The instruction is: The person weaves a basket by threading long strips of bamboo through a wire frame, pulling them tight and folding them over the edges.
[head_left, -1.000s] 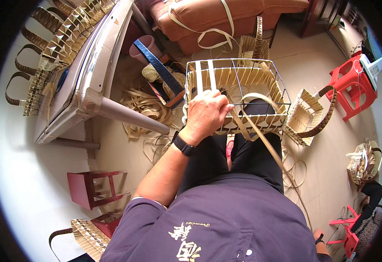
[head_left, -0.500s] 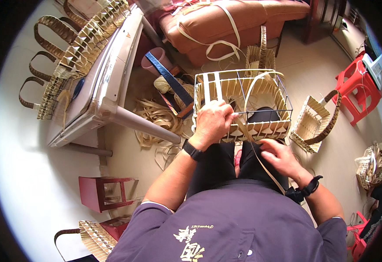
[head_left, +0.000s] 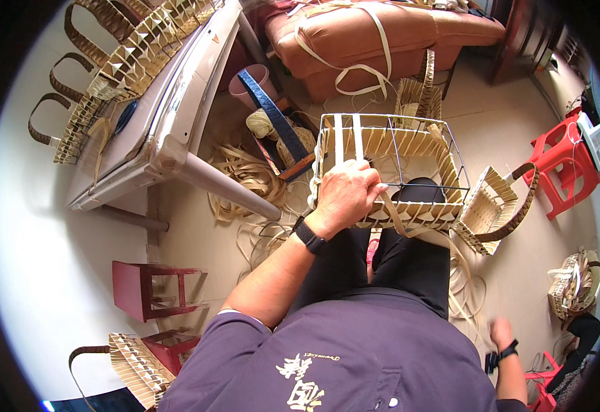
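A half-woven basket (head_left: 444, 147) rests on my knees, pale strips standing up round its sides inside a dark wire frame. Two white strips (head_left: 339, 137) cross the frame at its left end. My left hand (head_left: 348, 196) is closed on the frame's near edge, where a flat tan strip (head_left: 394, 214) comes out beside the fingers and trails over the basket's front to the right. Away from the basket, low at the right, my right hand (head_left: 502, 333) is closed; whatever it holds is too small to make out.
A basket with a brown handle (head_left: 495, 206) stands on the floor to the right, another beyond my knees. Loose strips (head_left: 248, 180) lie piled at the left, near a toolbox (head_left: 289, 147). Red stools (head_left: 564, 165), a brown sofa (head_left: 382, 41) and a table (head_left: 176, 117) surround me.
My right hand has swung away from the basket, down and to the right. The tan strip, looped over the wire frame before, now trails over the front. My left hand keeps its grip.
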`<state>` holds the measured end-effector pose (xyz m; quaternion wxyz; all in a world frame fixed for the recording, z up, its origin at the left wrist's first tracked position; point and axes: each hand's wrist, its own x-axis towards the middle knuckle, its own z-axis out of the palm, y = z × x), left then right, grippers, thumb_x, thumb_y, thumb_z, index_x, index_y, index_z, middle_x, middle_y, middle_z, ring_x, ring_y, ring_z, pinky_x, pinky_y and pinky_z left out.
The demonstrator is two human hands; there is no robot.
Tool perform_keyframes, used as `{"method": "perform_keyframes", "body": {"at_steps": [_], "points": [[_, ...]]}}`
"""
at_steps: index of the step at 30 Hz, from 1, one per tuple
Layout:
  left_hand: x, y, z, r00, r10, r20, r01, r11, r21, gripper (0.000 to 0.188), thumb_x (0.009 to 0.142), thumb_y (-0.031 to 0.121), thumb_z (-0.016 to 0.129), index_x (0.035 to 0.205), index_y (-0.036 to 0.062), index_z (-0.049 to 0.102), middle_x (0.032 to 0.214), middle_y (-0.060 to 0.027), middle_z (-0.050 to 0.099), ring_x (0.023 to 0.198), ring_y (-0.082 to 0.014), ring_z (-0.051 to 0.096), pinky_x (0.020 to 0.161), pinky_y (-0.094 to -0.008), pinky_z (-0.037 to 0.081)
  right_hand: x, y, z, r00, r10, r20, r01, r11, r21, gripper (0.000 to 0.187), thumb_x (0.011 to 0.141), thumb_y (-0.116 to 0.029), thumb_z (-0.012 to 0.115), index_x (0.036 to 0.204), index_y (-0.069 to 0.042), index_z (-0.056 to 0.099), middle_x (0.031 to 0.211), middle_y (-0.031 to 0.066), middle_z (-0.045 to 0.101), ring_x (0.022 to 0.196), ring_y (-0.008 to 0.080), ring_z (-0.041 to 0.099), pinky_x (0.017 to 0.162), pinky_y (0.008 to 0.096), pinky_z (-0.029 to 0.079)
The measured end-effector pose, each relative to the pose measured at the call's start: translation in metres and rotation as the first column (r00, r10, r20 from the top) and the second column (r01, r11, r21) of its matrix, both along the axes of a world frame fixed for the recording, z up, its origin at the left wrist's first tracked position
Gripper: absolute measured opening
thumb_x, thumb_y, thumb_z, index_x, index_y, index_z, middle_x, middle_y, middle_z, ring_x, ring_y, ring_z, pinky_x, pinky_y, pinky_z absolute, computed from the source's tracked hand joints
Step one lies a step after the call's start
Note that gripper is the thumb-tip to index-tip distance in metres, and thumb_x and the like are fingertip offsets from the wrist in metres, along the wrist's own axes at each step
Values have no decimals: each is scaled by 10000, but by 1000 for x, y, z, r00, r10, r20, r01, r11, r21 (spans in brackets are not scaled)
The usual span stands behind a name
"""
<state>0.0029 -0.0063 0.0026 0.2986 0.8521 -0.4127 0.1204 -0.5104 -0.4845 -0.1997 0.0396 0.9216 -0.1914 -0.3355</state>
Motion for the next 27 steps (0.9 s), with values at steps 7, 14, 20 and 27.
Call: {"method": "perform_keyframes", "body": {"at_steps": [7,14,20,27], "points": [[5,1,-5,998,2,-69,-4,999,-32,301,1000,337,787,857,73,761,912,-118,700,931,-360,696,819,-482,560,-98,-49,-10,873,-75,-481,-3,987,-158,300,886,-310,796,1081,-91,863,1170,223,815,1076,443,786,918,505,649],[7,5,6,994,-90,-68,91,996,12,369,1141,280,602,899,38,737,904,-155,679,921,-395,672,825,-503,535,310,199,166,744,-398,537,-370,423,827,413,1070,-72,708,1469,25,671,1350,187,788,1264,262,764,1112,377,587],[20,17,5,979,-165,-116,168,986,8,247,1069,195,634,972,14,771,948,-165,725,955,-394,700,864,-488,557,390,260,181,857,-459,234,-260,7,965,286,1142,-149,647,1362,29,689,997,75,771,849,149,728,837,319,602],[7,21,41,965,-158,-211,197,964,179,296,897,215,801,1152,74,849,1157,-113,779,1109,-373,710,977,-472,576,409,226,314,938,-344,-38,-60,-272,960,298,1180,-263,615,1058,-18,733,653,-9,629,574,87,597,669,247,551]]}}
